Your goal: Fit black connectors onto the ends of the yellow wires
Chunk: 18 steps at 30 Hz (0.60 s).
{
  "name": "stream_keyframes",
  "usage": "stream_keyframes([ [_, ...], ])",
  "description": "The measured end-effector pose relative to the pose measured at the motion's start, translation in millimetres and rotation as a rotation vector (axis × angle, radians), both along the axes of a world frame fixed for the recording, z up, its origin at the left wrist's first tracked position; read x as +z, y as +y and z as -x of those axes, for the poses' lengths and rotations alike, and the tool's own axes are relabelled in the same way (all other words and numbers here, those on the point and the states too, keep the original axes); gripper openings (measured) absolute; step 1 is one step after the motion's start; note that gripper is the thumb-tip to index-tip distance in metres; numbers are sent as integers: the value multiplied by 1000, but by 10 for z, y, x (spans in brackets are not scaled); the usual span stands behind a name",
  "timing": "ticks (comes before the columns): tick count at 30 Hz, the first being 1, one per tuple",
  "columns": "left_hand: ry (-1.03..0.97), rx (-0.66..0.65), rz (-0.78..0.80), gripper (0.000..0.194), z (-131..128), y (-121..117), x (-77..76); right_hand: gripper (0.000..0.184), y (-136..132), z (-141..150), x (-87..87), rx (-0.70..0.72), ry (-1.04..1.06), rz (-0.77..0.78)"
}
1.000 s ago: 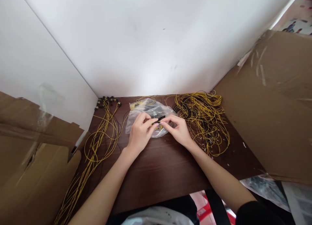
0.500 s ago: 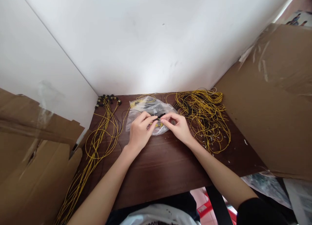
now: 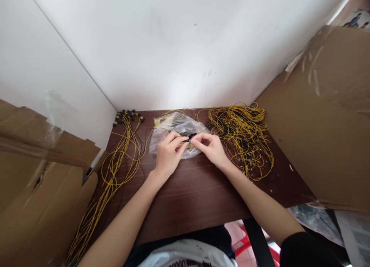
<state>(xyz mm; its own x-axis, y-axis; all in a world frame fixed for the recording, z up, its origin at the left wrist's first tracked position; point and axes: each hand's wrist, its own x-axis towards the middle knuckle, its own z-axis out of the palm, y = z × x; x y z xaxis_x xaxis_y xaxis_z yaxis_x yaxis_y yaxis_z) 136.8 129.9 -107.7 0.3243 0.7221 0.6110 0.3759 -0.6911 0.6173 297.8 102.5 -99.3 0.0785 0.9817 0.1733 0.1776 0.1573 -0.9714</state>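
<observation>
My left hand point(image 3: 167, 153) and my right hand point(image 3: 210, 147) meet over a clear plastic bag point(image 3: 177, 128) on a dark wooden table point(image 3: 196, 197). Both pinch a small black connector point(image 3: 190, 136) between their fingertips, with a bit of yellow showing just under it. The bag holds more small black and yellow parts. A tangled heap of yellow wires point(image 3: 243, 137) lies just right of my right hand. A straighter bundle of yellow wires point(image 3: 121, 159) with black plugs at its far end point(image 3: 127, 115) runs along the left side.
White walls close off the back and left. A large cardboard sheet point(image 3: 320, 116) leans at the right and cardboard boxes point(image 3: 37, 182) stand at the left. Plastic-wrapped stuff point(image 3: 315, 220) lies below the table's right corner, something red point(image 3: 239, 244) under its front edge.
My hands have stayed over the bag, fingertips working the small black piece; they shifted slightly toward the wall in the picture as my head tilted.
</observation>
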Motion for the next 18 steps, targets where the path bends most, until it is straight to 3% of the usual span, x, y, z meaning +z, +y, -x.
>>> stream_keyframes([
  [18, 37, -16, -20, 14, -6, 1, -25, 20, -20, 19, -2, -13, -50, -3],
])
